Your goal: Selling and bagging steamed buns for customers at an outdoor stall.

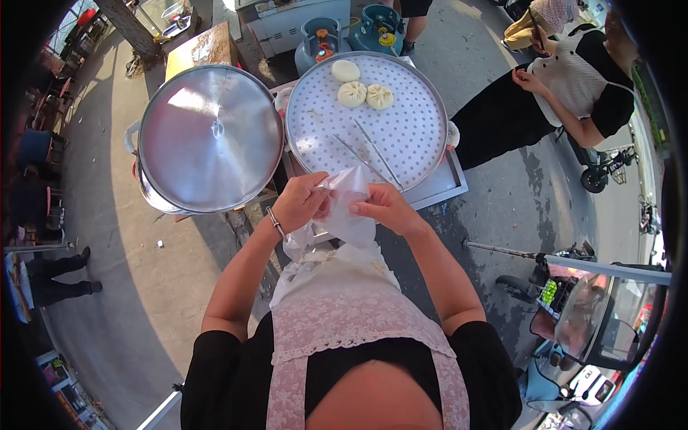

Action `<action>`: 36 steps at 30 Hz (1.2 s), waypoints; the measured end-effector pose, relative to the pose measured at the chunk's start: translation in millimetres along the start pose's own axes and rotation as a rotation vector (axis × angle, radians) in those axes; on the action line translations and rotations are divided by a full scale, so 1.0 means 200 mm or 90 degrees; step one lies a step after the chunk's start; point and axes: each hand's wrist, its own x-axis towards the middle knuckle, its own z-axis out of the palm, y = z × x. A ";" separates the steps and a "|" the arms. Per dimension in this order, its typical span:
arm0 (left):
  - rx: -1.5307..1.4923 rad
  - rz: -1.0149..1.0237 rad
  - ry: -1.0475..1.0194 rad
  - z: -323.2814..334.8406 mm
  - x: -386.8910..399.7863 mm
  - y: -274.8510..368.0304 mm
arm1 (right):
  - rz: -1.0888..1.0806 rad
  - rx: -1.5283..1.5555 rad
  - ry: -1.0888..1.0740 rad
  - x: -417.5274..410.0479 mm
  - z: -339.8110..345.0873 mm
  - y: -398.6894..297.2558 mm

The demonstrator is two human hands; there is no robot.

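A thin clear plastic bag (349, 215) is stretched between my two hands, in front of my floral apron (355, 317). My left hand (302, 201) grips its left side; my right hand (388, 207) pinches it from the right. Just beyond them lies a round perforated steamer tray (322, 142). On it rest metal tongs (376, 150), their tips pointing away from me. Two pleated steamed buns (352, 94) (379, 97) sit side by side near the far edge, with a smooth oval bun (345, 70) behind the left one.
A large steamer with a domed metal lid (215, 166) stands left of the tray. Gas cylinders (321, 43) (376, 29) stand behind it. A person in a black skirt (500, 113) stands close at the right. A metal pole (500, 249) and parked scooters (564, 360) are farther right.
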 end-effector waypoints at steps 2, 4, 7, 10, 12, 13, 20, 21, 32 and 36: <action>-0.047 -0.080 -0.037 -0.02 0.01 0.02 | -0.001 -0.070 0.008 0.02 -0.05 0.03; 0.003 -0.069 -0.001 -0.03 0.02 0.02 | -0.006 -0.131 0.026 0.04 -0.06 0.02; 0.113 -0.064 0.036 -0.06 0.10 0.00 | 0.014 -0.179 0.061 0.05 -0.08 -0.03; 0.248 0.022 0.157 -0.03 0.17 0.00 | 0.034 -0.127 0.097 0.04 -0.10 -0.04; 0.464 0.265 0.364 -0.01 0.24 0.06 | -0.021 0.026 0.279 0.05 -0.13 -0.07; 0.457 0.272 0.366 -0.01 0.27 0.10 | -0.024 0.019 0.284 0.05 -0.18 -0.09; -0.175 0.152 0.173 0.23 0.48 0.22 | -0.210 -0.033 0.287 0.21 -0.36 -0.44; -0.283 0.129 0.195 0.27 0.49 0.23 | -0.216 -0.078 0.213 0.24 -0.37 -0.42; -0.463 0.105 0.561 0.60 0.71 0.17 | -0.280 -0.510 0.052 0.26 -0.62 -0.62; -0.511 0.128 0.622 0.66 0.76 0.24 | -0.474 -0.528 0.085 0.32 -0.71 -0.62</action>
